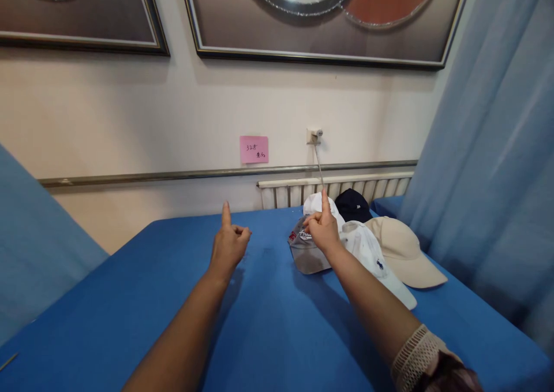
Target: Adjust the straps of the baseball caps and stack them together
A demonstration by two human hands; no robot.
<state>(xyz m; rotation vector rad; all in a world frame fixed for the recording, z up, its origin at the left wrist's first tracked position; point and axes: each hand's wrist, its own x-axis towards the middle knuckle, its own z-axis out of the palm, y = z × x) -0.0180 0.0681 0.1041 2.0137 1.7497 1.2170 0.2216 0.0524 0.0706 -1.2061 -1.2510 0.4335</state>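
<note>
My left hand (230,245) is raised over the blue-covered table (142,299), its index finger stretched upward and the others curled. Nothing is in it. Further right, my right hand (324,228) makes the same pointing shape, also without anything in it. It is in front of a grey cap (309,259) with white lettering and a red patch, and hides part of it. Around that hand are a white cap (314,202) behind, a dark navy cap (352,205), a pale cap (363,245) with a small dark logo, and a beige cap (398,250). Whether my hand touches the grey cap, I cannot tell.
Blue curtains hang at the right (489,167) and left. Behind the table are a wall with a metal rail (194,175), a radiator (294,193), a plugged socket (312,137) and a pink note (254,149). A thin stick (8,361) lies at the near left.
</note>
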